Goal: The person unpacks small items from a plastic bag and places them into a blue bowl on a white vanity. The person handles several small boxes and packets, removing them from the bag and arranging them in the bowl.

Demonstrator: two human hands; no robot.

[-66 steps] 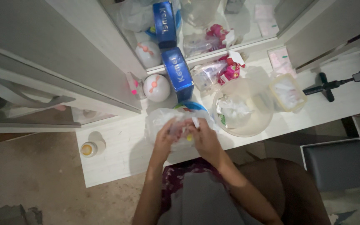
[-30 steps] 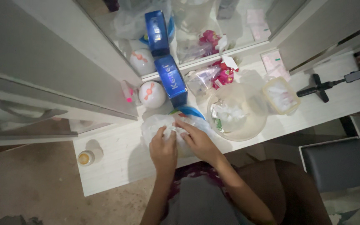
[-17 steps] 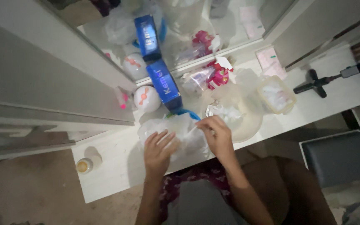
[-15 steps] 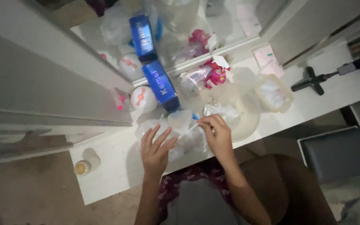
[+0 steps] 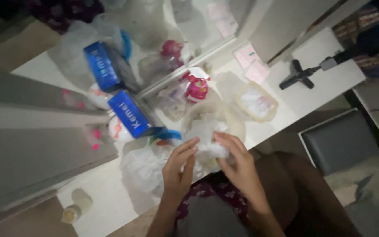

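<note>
left hand (image 5: 178, 169) + right hand (image 5: 237, 162): pinching crumpled white plastic (image 5: 210, 148) | blue box (image 5: 130, 114) behind

Domestic room, most likely a bedroom dressing corner. White surface (image 5: 110, 199) set against a mirror (image 5: 163, 39), with the clutter reflected in the glass. Personal-care clutter on top: blue box (image 5: 130, 115), round white container (image 5: 118, 130), small bottle (image 5: 71, 213), lidded tub (image 5: 256, 101), pink sachets (image 5: 252, 62), clear bags (image 5: 145, 169) and a pink packet (image 5: 197, 89). Small tripod (image 5: 301, 77) lying at the far end. Grey padded stool (image 5: 341, 142) beside the surface. Dim lighting, bare floor (image 5: 27, 221) at lower left. No shop, lab or workshop fittings in view.
</note>
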